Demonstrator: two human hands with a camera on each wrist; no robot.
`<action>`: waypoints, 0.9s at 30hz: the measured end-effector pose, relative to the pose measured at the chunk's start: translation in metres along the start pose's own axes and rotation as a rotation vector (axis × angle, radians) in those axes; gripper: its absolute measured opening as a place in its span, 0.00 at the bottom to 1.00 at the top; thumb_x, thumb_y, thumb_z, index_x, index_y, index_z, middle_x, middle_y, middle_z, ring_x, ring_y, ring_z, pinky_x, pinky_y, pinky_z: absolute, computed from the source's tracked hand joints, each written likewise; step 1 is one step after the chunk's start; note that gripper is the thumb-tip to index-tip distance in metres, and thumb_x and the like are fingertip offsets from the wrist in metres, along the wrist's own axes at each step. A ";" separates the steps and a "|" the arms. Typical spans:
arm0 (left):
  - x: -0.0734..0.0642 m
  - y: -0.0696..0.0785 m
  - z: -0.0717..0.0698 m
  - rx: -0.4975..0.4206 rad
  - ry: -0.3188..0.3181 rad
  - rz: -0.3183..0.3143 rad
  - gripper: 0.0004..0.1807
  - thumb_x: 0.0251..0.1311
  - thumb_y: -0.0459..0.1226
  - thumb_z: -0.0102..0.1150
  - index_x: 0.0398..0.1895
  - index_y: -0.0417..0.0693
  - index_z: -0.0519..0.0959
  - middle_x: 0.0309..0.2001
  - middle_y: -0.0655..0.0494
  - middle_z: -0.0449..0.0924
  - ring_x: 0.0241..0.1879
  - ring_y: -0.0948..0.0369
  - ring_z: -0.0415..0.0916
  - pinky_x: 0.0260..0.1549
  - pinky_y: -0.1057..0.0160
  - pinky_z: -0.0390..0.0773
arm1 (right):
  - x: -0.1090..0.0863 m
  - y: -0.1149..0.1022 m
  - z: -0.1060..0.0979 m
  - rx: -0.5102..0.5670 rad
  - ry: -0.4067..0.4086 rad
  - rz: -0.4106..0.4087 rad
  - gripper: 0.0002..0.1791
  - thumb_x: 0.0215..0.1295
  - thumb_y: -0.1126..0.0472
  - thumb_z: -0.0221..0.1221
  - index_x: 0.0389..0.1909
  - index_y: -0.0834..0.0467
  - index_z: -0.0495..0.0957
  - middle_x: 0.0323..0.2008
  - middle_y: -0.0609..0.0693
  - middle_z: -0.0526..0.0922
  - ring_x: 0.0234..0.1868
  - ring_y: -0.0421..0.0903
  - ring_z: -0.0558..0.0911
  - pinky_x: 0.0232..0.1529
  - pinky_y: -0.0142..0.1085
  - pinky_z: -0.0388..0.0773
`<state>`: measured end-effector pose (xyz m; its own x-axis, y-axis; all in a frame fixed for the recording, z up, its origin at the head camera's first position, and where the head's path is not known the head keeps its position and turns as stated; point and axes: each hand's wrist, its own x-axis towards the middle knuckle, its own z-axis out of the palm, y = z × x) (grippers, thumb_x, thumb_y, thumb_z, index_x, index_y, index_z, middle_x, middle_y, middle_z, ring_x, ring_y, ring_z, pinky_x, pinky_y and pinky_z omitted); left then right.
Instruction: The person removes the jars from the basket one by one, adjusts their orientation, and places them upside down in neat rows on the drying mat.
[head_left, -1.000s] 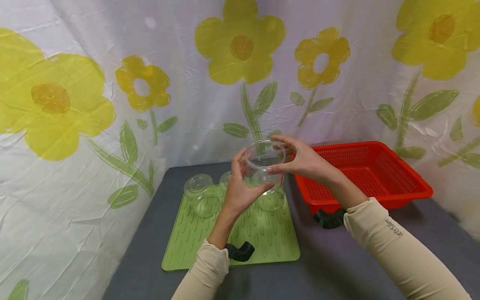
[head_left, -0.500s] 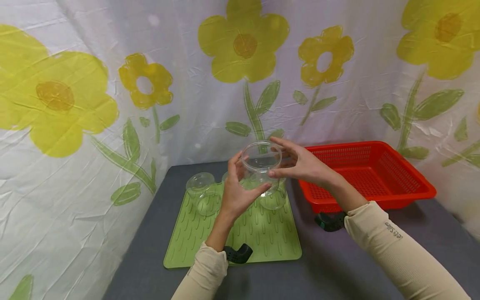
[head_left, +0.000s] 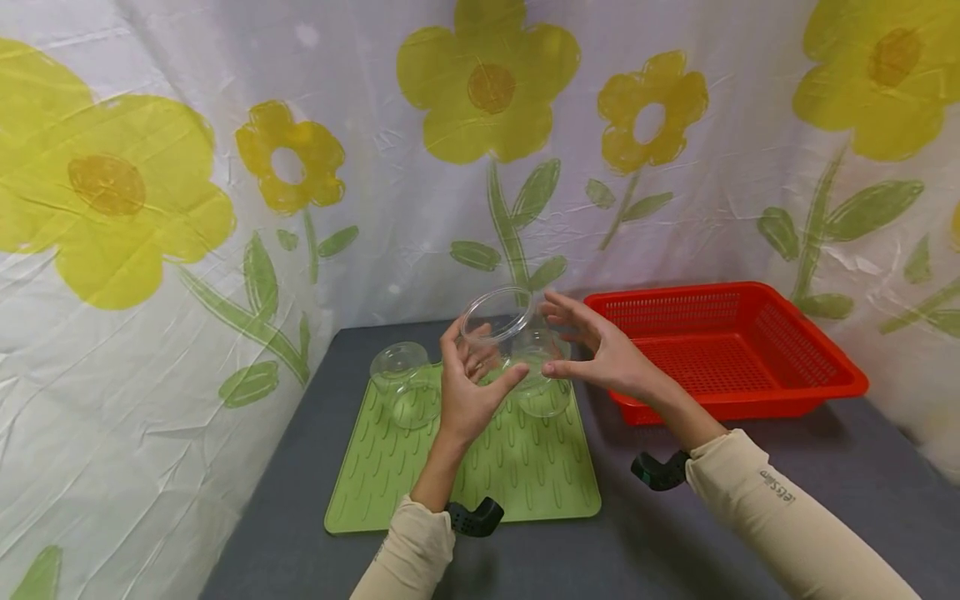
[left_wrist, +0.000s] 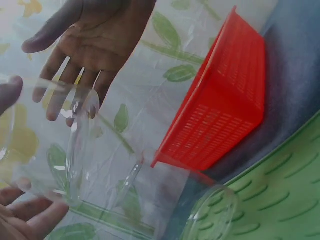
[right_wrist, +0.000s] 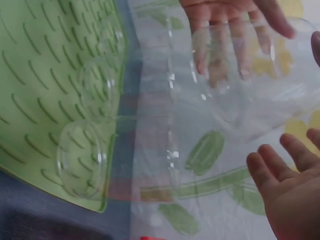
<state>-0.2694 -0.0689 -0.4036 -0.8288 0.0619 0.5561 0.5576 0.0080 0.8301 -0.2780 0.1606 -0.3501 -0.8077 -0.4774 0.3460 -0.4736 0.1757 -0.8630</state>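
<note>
My left hand [head_left: 468,392] holds a clear plastic cup [head_left: 498,329] above the mat, thumb on one side and fingers on the other. The cup is tilted, its round rim turned up and leftward. To its right my right hand [head_left: 607,354] is spread with fingers and thumb apart, a gap between it and the cup in the right wrist view. More clear cups stand on the green ridged mat [head_left: 450,492]: one at the left [head_left: 405,387], one at the right [head_left: 546,396], and another behind my left hand, mostly hidden in the head view.
A red perforated plastic basket [head_left: 738,408] stands on the dark grey table [head_left: 675,533], right of the mat. Behind the table hangs a white curtain [head_left: 375,250] printed with yellow flowers; it also runs along the left side. Each wrist carries a black camera mount.
The cup was between both hands before; my right hand has let go and opened out to the right. The cup has shifted left and tilted in my left hand.
</note>
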 end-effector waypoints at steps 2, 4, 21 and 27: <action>-0.002 -0.001 0.000 -0.061 -0.013 -0.012 0.59 0.54 0.49 0.77 0.80 0.51 0.46 0.72 0.42 0.66 0.65 0.34 0.72 0.64 0.39 0.75 | -0.001 0.003 0.003 0.007 0.006 -0.021 0.52 0.61 0.63 0.72 0.81 0.40 0.53 0.79 0.49 0.60 0.79 0.54 0.61 0.76 0.60 0.60; -0.004 0.000 0.001 -0.119 -0.022 -0.029 0.61 0.53 0.52 0.78 0.80 0.50 0.44 0.73 0.40 0.65 0.66 0.33 0.70 0.64 0.37 0.74 | -0.002 0.005 0.006 0.005 0.012 -0.042 0.53 0.60 0.63 0.73 0.81 0.39 0.53 0.79 0.49 0.60 0.79 0.53 0.61 0.77 0.59 0.58; -0.012 0.001 0.009 -0.378 -0.068 -0.148 0.60 0.57 0.49 0.75 0.80 0.56 0.40 0.74 0.41 0.59 0.70 0.37 0.68 0.56 0.62 0.82 | -0.008 0.010 0.022 -0.028 0.059 -0.053 0.54 0.57 0.59 0.75 0.80 0.41 0.55 0.78 0.50 0.63 0.78 0.55 0.64 0.75 0.63 0.59; -0.014 -0.001 0.007 -0.360 -0.083 -0.156 0.64 0.54 0.53 0.77 0.81 0.55 0.38 0.75 0.42 0.59 0.70 0.36 0.67 0.59 0.59 0.81 | -0.010 0.015 0.024 -0.023 0.070 -0.055 0.52 0.58 0.59 0.75 0.79 0.39 0.56 0.77 0.50 0.65 0.76 0.58 0.66 0.74 0.64 0.60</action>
<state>-0.2582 -0.0629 -0.4123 -0.8872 0.1682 0.4297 0.3613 -0.3261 0.8736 -0.2684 0.1476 -0.3750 -0.8025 -0.4257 0.4180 -0.5251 0.1714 -0.8336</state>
